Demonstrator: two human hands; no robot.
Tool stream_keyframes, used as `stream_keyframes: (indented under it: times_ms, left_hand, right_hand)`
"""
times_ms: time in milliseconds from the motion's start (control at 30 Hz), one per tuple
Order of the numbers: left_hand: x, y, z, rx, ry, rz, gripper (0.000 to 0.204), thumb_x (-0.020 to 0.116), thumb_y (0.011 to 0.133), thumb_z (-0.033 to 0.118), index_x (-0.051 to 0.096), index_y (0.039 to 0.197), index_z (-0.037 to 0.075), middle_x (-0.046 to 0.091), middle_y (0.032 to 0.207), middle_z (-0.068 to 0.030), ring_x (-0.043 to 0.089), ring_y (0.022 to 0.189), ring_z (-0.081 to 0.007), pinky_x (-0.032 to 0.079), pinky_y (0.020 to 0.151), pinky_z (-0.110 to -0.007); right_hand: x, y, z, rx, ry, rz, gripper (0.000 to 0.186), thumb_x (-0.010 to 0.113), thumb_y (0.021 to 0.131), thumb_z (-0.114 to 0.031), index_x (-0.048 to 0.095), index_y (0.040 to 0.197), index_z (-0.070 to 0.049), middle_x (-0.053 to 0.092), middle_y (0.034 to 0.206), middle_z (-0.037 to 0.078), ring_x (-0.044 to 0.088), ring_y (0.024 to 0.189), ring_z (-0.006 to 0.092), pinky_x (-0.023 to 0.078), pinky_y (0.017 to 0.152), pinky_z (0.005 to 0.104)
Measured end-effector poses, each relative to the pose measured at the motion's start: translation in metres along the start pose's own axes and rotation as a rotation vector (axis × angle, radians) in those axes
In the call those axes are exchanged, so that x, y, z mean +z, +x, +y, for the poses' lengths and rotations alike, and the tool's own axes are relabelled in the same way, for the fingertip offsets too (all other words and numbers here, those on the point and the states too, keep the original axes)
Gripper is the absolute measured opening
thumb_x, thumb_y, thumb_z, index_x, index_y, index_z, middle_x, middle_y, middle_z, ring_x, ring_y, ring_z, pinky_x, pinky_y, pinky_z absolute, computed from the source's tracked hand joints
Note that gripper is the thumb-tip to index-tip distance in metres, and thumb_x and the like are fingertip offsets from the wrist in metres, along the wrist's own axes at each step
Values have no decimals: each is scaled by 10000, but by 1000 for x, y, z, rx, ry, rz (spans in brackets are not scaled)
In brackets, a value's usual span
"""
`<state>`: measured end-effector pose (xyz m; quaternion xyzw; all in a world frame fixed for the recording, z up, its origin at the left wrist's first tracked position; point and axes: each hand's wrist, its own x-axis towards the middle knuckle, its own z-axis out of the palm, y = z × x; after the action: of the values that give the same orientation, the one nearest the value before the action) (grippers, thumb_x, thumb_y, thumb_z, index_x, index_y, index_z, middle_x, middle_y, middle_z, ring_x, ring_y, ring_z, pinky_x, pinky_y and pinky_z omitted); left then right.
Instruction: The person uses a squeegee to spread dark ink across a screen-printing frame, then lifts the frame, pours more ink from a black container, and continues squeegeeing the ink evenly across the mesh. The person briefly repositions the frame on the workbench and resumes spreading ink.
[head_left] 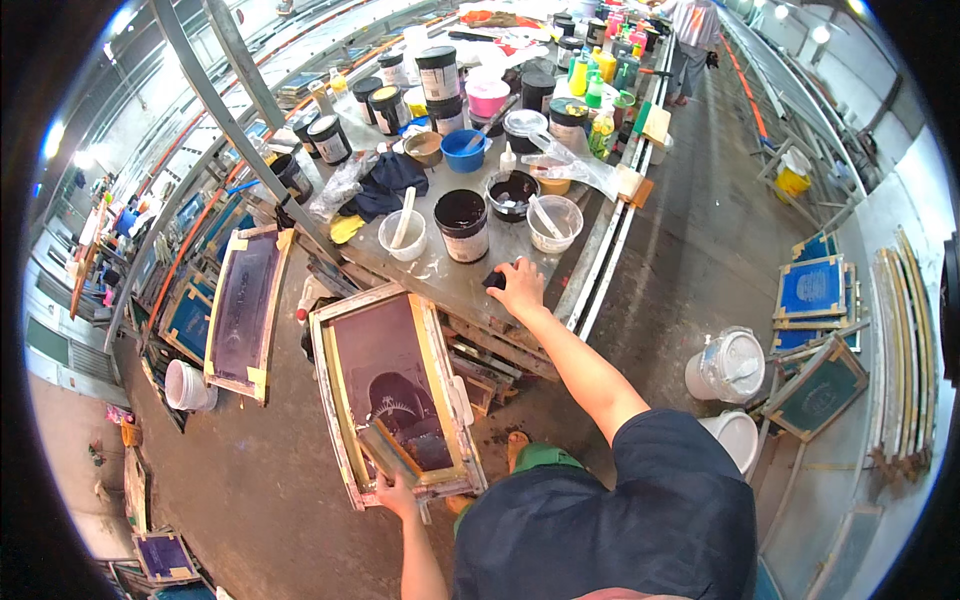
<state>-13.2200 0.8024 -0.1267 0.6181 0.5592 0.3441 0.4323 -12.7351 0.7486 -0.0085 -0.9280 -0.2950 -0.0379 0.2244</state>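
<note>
My left hand (398,494) is closed at the lower end of a squeegee (388,450), a flat wood-coloured bar. The squeegee lies across the lower left of a screen printing frame (445,375), which stands tilted beside the table. Dark wet ink (428,437) and a pale curved design show on its mesh. Over the table's near edge, my right hand (522,290) is closed on a small black object (494,281) whose kind I cannot make out. Just beyond that hand stands an open tub of dark ink (462,226).
White tubs with spatulas (403,234), a blue bucket (463,150) and several ink jars (437,75) crowd the metal table (430,280). Another screen frame (245,310) leans at left. White buckets (725,365) stand at right. A person (692,40) is far off.
</note>
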Motion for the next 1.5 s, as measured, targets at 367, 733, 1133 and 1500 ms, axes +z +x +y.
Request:
stream_keyframes:
  times_ms: [367, 733, 1133, 1500]
  left_hand:
    - [-35, 27, -26, 60, 39, -140, 260, 740, 886, 122, 692, 1096, -24, 733, 922, -72, 651, 806, -136, 506, 744, -303]
    - [-29, 23, -24, 117, -16, -224, 292, 751, 874, 170, 695, 1097, -10, 736, 877, -91, 653, 748, -134, 510, 705, -311]
    - [-32, 38, -19, 128, -9, -412, 321, 744, 877, 195, 694, 1123, -5, 746, 921, -136, 687, 805, -195, 521, 746, -345]
    - [-31, 33, -35, 67, -100, -305, 284, 736, 892, 192, 705, 1094, -6, 722, 850, -69, 638, 738, -137, 504, 685, -316]
  right_hand:
    - [-21, -81, -34, -278, 448, -32, 246, 683, 844, -158, 711, 1075, -81, 724, 915, 156, 711, 841, 311, 552, 741, 413]
    - [30, -289, -55, -171, 351, -346, 234, 681, 839, -99, 755, 1061, -101, 660, 1022, 119, 680, 913, 316, 554, 834, 414]
    - [47, -396, -17, -447, 128, -631, 228, 665, 812, -90, 750, 1024, -106, 645, 956, 130, 668, 913, 331, 558, 777, 438]
    - [-87, -175, -48, 108, 743, 54, 434, 803, 828, -203, 700, 1234, -88, 723, 1101, 117, 698, 908, 171, 548, 819, 297]
